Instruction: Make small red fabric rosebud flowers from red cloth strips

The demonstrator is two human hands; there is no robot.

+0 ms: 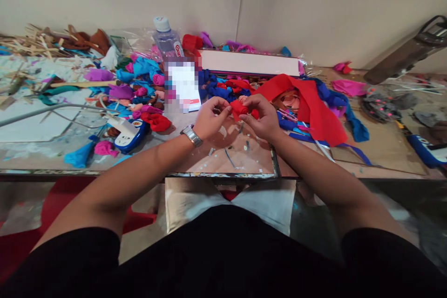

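Between my two hands is a small rolled red fabric piece (239, 108). My left hand (212, 118), with a metal watch on its wrist, pinches its left edge between thumb and forefinger. My right hand (261, 117) has its fingers and thumb closed on the right side of the same piece. A wide red strip (314, 107) lies behind and to the right of my right hand, over a heap of coloured pieces. Whether the strip joins the rolled piece is hidden by my right hand. A phone (185, 84) with a lit screen stands behind my left hand.
Left of my hands are coloured fabric bundles (120, 91) and a blue-and-white power socket (132, 136) with a cable. A plastic bottle (167, 42) and long white box (247, 62) stand near the wall. A dark bottle (401, 58) leans at the right. The table's front edge (223, 175) is near me.
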